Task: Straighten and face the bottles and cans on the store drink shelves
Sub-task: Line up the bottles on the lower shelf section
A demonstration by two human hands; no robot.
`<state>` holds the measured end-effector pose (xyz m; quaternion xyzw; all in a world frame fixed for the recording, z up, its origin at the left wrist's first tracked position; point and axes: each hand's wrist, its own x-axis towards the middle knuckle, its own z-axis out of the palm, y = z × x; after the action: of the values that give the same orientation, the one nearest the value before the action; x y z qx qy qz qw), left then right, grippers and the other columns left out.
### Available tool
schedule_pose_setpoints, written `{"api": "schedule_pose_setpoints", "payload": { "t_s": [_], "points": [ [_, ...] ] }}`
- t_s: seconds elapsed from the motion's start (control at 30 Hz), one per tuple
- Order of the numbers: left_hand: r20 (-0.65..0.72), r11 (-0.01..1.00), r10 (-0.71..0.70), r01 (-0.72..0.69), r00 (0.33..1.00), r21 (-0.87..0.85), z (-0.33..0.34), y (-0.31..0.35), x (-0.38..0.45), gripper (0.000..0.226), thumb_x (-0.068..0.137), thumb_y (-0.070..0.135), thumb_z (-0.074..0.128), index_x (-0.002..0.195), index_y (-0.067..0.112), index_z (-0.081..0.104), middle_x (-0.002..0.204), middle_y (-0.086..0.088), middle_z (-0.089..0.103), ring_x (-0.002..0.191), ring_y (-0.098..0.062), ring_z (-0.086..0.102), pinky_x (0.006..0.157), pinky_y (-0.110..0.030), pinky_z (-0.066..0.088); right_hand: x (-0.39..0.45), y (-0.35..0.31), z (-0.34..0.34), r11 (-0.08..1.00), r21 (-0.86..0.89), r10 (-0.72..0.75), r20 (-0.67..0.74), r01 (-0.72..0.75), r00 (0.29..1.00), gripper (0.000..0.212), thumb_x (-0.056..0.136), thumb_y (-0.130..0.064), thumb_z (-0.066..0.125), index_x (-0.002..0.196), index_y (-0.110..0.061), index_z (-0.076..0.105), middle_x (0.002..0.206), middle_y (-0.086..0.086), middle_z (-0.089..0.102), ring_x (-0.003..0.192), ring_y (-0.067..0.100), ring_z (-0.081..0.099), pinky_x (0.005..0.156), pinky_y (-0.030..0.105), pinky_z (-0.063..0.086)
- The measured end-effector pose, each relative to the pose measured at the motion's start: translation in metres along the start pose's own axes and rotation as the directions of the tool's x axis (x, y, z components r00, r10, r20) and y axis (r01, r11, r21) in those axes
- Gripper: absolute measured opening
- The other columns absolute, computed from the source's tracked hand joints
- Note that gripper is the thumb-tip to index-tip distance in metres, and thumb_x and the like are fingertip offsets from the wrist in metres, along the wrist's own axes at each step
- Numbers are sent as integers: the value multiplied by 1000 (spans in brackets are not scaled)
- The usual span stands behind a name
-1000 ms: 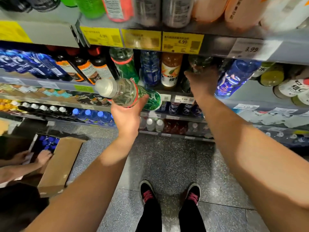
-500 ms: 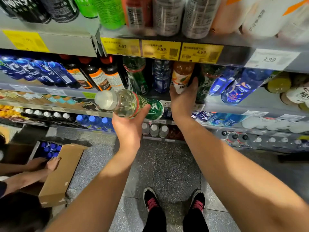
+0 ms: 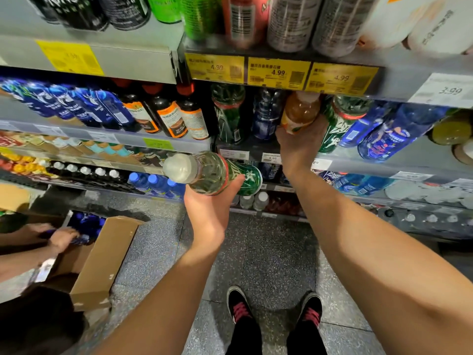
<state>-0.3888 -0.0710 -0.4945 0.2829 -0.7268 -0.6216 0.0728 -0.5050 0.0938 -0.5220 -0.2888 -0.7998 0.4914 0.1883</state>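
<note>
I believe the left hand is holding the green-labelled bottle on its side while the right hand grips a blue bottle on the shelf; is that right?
Not quite: in the head view the right hand grips the orange drink bottle on the shelf, not a blue one. The left hand does hold the green-labelled bottle on its side.

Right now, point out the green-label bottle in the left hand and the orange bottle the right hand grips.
green-label bottle (image 3: 212, 172), head view, clear shoulder.
orange bottle (image 3: 299, 111), head view, upper body.
</note>
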Motion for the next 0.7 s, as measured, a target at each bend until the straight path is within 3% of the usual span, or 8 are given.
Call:
{"api": "schedule_pose_setpoints", "payload": {
  "t_s": [0.13, 0.2, 0.27, 0.33, 0.37, 0.5, 0.6, 0.7],
  "points": [
    [2, 1000, 16, -16, 1000, -5, 5, 9, -8, 85, 48, 53, 91, 116, 7, 68, 110, 2, 74, 108, -14, 68, 103, -42, 51, -17, 1, -10, 997, 77, -7, -6, 7, 1000, 87, 59, -31, 84, 130, -4, 43, 123, 14, 54, 114, 30, 54, 99, 42, 46],
    [17, 998, 42, -42, 999, -43, 10, 15, -14, 70, 58, 33, 95, 115, 2, 67, 108, -4, 75, 103, -12, 69, 102, -42, 51, -22, 1, -20, 991, 129, 24, -6, -23, 1000, 88, 62, -27, 87, 134, -5, 43, 124, 11, 56, 112, 25, 55, 100, 28, 46],
    [47, 991, 72, -66, 996, -114, 19, 19, -18, 56, 68, 9, 90, 115, -9, 64, 107, -16, 73, 91, -6, 67, 93, -32, 55, -27, 1, -34, 980, 193, 45, -8, -43, 999, 84, 65, -23, 89, 134, -9, 44, 117, -1, 56, 102, 6, 54, 86, 2, 37],
    [80, 976, 112, -95, 990, -199, 32, 24, -21, 52, 70, -9, 83, 115, -18, 58, 105, -25, 70, 86, -2, 65, 84, -18, 53, -32, 6, -52, 972, 234, 31, -20, -25, 999, 75, 67, -24, 90, 126, -21, 45, 108, -11, 56, 90, -15, 53, 78, -5, 32],
    [92, 966, 139, -115, 986, -233, 40, 24, -22, 51, 70, -15, 80, 115, -20, 56, 103, -25, 69, 86, -2, 65, 84, -16, 51, -36, 8, -63, 969, 248, 29, -24, -23, 999, 72, 67, -27, 91, 124, -22, 46, 107, -11, 59, 91, -17, 54, 80, -3, 34],
    [89, 962, 182, -159, 979, -223, 81, 32, -25, 51, 71, -13, 81, 117, -10, 59, 102, -13, 70, 86, 1, 67, 78, -11, 49, -47, 29, -106, 957, 280, 83, -38, -69, 996, 80, 62, -44, 87, 128, -19, 51, 109, -12, 64, 99, 4, 61, 88, 13, 44],
    [90, 965, 104, -79, 990, -249, 115, 40, -26, 59, 72, 1, 86, 125, 2, 59, 116, -10, 70, 94, 0, 67, 82, -18, 54, -46, 48, -136, 965, 242, 120, -54, -104, 991, 84, 62, -44, 88, 132, -18, 48, 108, -13, 61, 101, 5, 59, 87, 5, 40],
    [43, 960, 151, -136, 988, -245, 144, 47, -32, 62, 73, 0, 85, 125, 10, 54, 113, -3, 69, 98, -5, 68, 86, -20, 53, -37, 66, -162, 967, 223, 139, -39, -127, 990, 91, 66, -37, 90, 140, -19, 41, 115, -15, 55, 106, 2, 54, 86, -4, 33]
  ]
}}
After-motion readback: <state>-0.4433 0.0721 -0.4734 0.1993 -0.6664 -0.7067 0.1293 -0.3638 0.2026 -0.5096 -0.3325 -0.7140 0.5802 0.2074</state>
